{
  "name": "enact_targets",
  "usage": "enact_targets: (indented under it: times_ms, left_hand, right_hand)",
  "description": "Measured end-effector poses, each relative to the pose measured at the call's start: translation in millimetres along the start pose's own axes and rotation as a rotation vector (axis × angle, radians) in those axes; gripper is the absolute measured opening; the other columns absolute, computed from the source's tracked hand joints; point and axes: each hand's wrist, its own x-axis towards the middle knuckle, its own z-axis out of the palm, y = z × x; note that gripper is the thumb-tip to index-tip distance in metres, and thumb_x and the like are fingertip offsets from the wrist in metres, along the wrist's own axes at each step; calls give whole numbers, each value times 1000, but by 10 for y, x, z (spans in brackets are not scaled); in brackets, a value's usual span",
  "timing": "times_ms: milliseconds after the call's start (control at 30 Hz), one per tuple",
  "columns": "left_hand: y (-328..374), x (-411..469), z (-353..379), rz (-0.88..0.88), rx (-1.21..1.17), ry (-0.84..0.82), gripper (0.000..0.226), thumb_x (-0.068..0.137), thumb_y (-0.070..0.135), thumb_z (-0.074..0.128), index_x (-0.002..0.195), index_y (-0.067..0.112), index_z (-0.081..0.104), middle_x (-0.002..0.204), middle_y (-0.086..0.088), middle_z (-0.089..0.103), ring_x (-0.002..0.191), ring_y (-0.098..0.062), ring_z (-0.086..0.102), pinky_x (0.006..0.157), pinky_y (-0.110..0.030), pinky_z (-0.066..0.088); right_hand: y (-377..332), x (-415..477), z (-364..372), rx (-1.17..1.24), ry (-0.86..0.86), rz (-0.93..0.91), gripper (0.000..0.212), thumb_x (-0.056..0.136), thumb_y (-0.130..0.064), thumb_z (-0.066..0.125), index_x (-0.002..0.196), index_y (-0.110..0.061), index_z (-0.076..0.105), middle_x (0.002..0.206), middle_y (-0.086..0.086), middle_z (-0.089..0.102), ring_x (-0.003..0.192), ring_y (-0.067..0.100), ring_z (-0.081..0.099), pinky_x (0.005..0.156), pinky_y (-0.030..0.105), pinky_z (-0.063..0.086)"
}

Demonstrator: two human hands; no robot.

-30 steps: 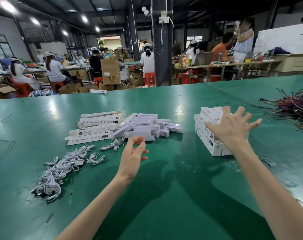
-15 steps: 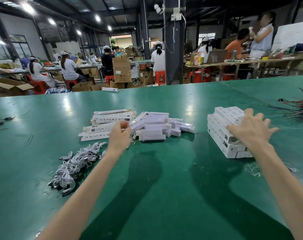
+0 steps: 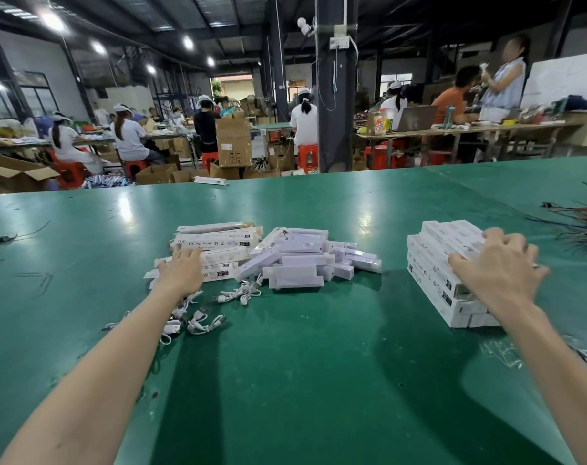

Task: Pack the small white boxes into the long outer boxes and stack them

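Observation:
A loose heap of small white boxes (image 3: 300, 263) lies on the green table (image 3: 305, 380) at centre. To its left sits a pile of flat long outer boxes (image 3: 218, 245). My left hand (image 3: 181, 273) reaches onto the near end of that pile, fingers lying on the top sheets. On the right stands a stack of packed long boxes (image 3: 433, 273). My right hand (image 3: 500, 271) rests on top of the stack with spread, bent fingers pressing on it.
Short white cables (image 3: 198, 322) lie scattered under my left forearm. A tangle of dark wires (image 3: 584, 223) sits at the table's right edge. Behind the table's far edge are a pillar, cartons and seated workers.
My left hand moved forward from the table's middle onto the flat outer boxes. My right hand came down from above the stack and settled on its top.

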Motion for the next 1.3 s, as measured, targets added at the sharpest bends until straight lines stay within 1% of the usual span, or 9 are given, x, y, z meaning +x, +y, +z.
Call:
enact_targets:
  times_ms: [267,433,567,700,867,967,1033,1167,1300]
  left_hand:
    - [-83,216,-19,21,127,-96,44,102,34,31,141,13,36,149,-15,30,139,-32,25,108,-62,26]
    - [-155,323,-47,45,124,-212,45,101,43,36,137,15,41,151,-15,31,141,-34,22,110,-59,27]
    - [-163,264,-135,125,53,-134,44,98,34,48,129,3,43,136,-18,48,126,-34,43,103,-50,41]
    - [-238,82,-398,136,40,124,35,97,11,49,130,1,43,127,-21,50,115,-34,50,96,-51,46]
    - [154,-436,-693,219,-294,643,27,91,-7,54,118,-8,55,108,-28,59,95,-43,57,82,-53,49]
    - [688,-913,-651,435,-393,827,20,90,-1,53,104,-10,64,91,-21,64,77,-32,63,83,-30,48]
    - [1018,-1204,-496,595,-426,818,22,91,4,51,99,-9,67,85,-15,66,72,-24,63,78,-19,44]
    - [1435,-1608,-251,693,-700,683,12,88,-1,61,97,-1,68,89,-7,68,79,-20,63,72,-28,51]
    - [1472,-1730,-223,711,-768,698,20,94,12,54,92,-1,69,86,-4,68,77,-17,63,71,-23,50]
  right_hand:
    - [-52,-67,15,34,161,-24,46,82,-29,63,116,-1,54,129,23,45,129,37,31,105,74,12]
    - [-163,-162,7,197,398,-171,41,80,-32,51,108,-3,60,131,20,43,134,36,28,107,69,5]
    - [-269,-250,24,314,595,-331,26,81,-23,54,97,-5,63,124,20,51,129,34,34,110,67,8]
    - [-403,-391,65,417,734,-557,13,78,-7,59,88,-4,66,109,18,60,118,31,42,105,66,19]
    - [-679,-745,147,593,547,-769,17,74,-4,56,86,-3,68,95,12,63,105,28,48,104,59,25]
    - [-740,-931,197,656,368,-858,19,80,-12,54,92,-6,67,91,4,63,96,22,51,98,54,34]
    - [-766,-1028,218,704,242,-881,21,84,-19,57,99,-7,65,92,1,63,92,22,55,94,44,37]
    - [-820,-1192,249,887,77,-874,37,80,-21,73,111,-4,63,110,-3,63,105,15,57,95,31,38]
    - [-841,-1243,212,1086,-24,-866,17,85,-10,70,99,-1,69,98,0,68,89,16,65,80,30,51]
